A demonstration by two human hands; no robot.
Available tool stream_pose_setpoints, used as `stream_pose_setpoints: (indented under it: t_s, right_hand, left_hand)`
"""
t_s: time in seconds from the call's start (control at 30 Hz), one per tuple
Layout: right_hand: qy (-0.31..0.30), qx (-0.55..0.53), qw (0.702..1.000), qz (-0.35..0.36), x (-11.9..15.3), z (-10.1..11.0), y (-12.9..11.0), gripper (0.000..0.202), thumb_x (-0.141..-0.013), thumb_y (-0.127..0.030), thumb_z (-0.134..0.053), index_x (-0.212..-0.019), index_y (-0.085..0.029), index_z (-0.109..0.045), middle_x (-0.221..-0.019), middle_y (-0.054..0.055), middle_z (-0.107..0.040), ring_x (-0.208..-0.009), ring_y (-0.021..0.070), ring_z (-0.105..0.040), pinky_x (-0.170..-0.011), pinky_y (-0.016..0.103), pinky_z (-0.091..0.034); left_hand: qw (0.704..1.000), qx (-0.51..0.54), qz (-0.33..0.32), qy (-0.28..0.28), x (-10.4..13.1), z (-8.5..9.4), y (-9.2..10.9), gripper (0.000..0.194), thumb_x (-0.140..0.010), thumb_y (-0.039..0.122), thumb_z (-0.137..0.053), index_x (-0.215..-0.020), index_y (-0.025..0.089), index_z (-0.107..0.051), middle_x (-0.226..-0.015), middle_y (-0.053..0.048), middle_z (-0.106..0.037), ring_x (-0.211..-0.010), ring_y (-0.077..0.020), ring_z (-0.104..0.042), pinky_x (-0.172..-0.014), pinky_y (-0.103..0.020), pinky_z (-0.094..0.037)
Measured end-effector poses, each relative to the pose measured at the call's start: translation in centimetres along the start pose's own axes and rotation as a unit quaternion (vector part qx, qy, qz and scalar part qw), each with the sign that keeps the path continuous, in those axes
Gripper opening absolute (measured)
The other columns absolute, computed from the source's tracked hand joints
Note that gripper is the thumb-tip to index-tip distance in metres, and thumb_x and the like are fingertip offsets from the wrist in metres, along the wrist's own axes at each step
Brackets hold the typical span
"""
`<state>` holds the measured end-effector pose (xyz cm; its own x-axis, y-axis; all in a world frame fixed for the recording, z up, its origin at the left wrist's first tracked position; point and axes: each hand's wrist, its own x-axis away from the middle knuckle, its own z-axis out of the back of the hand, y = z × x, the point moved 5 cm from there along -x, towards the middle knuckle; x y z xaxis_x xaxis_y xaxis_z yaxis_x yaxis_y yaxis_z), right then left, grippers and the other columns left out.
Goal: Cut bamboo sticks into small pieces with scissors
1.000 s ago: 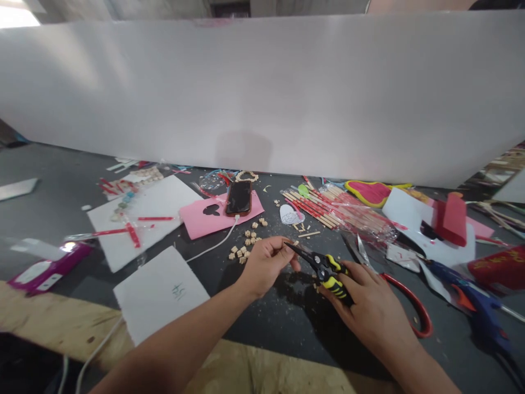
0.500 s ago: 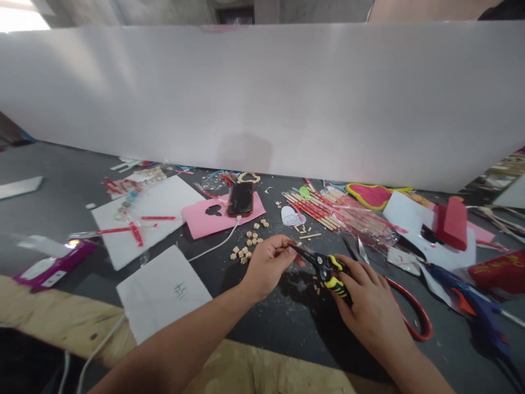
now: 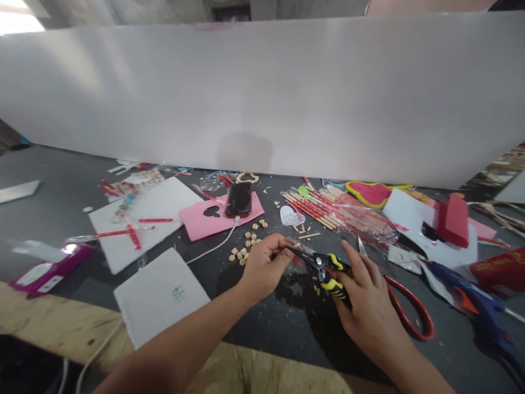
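Observation:
In my right hand (image 3: 363, 293) are long-nose pliers (image 3: 320, 262) with black jaws and black-and-yellow handles. Their jaws point left and their tips reach the fingertips of my left hand (image 3: 262, 265). Thumb and fingers of that left hand are pinched together; whatever they grip is too small and hidden to name. One finger of my right hand is raised off the handles. Left of the left hand lies a group of small clusters of wooden pieces (image 3: 238, 255). Short cut bits of wooden stick (image 3: 309, 236) are scattered just beyond the pliers.
Bundled red and plain sticks (image 3: 324, 210) lie ahead in plastic. Red-handled scissors (image 3: 426, 328) and a blue glue gun (image 3: 471, 295) are at right. A phone (image 3: 239, 199) rests on pink card (image 3: 191, 224). White boards (image 3: 164, 295) lie left. A white panel (image 3: 262, 98) stands behind.
A finger of my right hand has lifted away from the plier handles. My left hand keeps its pinch at the plier tips. The view has shifted slightly.

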<state>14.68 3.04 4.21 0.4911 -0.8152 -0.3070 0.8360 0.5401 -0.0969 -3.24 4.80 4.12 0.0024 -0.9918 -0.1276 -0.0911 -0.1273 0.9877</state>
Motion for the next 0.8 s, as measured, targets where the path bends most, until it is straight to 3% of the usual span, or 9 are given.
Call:
stream_pose_setpoints:
  t_s: [0.17, 0.4, 0.57, 0.7, 0.8]
  right_hand:
    - [-0.003, -0.004, 1.0, 0.006, 0.0, 0.3, -0.3, 0.033, -0.069, -0.016, -0.049, -0.1, -0.022, -0.06, -0.145, 0.003, -0.014, -0.125, 0.0307, -0.022, -0.095, 0.05, -0.031]
    - [0.032, 0.008, 0.999, 0.001, 0.0, 0.6, -0.2, 0.031, -0.069, -0.015, -0.05, -0.097, -0.022, -0.06, -0.144, 0.005, -0.018, -0.125, 0.0323, -0.023, -0.094, 0.053, -0.03]
    - [-0.003, -0.022, 0.999, 0.047, -0.2, -0.1, 0.0, 0.025, -0.073, -0.02, -0.049, -0.096, -0.02, -0.059, -0.139, 0.008, -0.029, -0.121, 0.0282, -0.031, -0.093, 0.046, -0.036]
    - [-0.02, -0.023, 0.998, 0.06, -0.2, -0.5, 0.1, 0.023, -0.075, -0.022, -0.048, -0.095, -0.02, -0.059, -0.125, 0.009, -0.046, -0.108, 0.0238, -0.044, -0.09, 0.041, -0.04]
    - [0.0, -0.017, 0.997, 0.069, -0.2, -0.5, 0.2, 0.02, -0.075, -0.024, -0.05, -0.091, -0.02, -0.06, -0.113, 0.01, -0.053, -0.102, 0.0232, -0.049, -0.087, 0.04, -0.042]
  left_hand:
    - [1.0, -0.022, -0.009, -0.009, 0.2, -0.2, -0.1, 0.017, -0.08, 0.031, -0.051, -0.075, 0.014, -0.053, -0.064, -0.003, -0.065, -0.061, -0.013, -0.06, -0.06, -0.022, -0.041]
    - [0.99, -0.128, -0.061, 0.017, 0.6, 0.0, 0.4, 0.013, -0.08, 0.025, -0.049, -0.075, 0.014, -0.055, -0.065, -0.003, -0.066, -0.05, -0.0091, -0.052, -0.05, -0.019, -0.035]
    - [0.998, 0.021, 0.023, -0.047, 0.6, -0.7, -0.2, 0.017, -0.079, 0.029, -0.051, -0.073, 0.014, -0.051, -0.054, -0.001, -0.06, -0.049, -0.0086, -0.052, -0.051, -0.019, -0.036]
    - [0.985, 0.121, 0.081, -0.094, 0.5, -1.1, -0.5, 0.019, -0.076, 0.03, -0.055, -0.068, 0.014, -0.048, -0.049, -0.001, -0.059, -0.036, -0.0031, -0.036, -0.04, -0.016, -0.024]
    - [0.973, 0.162, 0.112, -0.116, 0.4, -1.2, -0.7, 0.019, -0.073, 0.029, -0.058, -0.068, 0.014, -0.048, -0.048, 0.0, -0.058, -0.032, -0.0014, -0.026, -0.035, -0.016, -0.016]
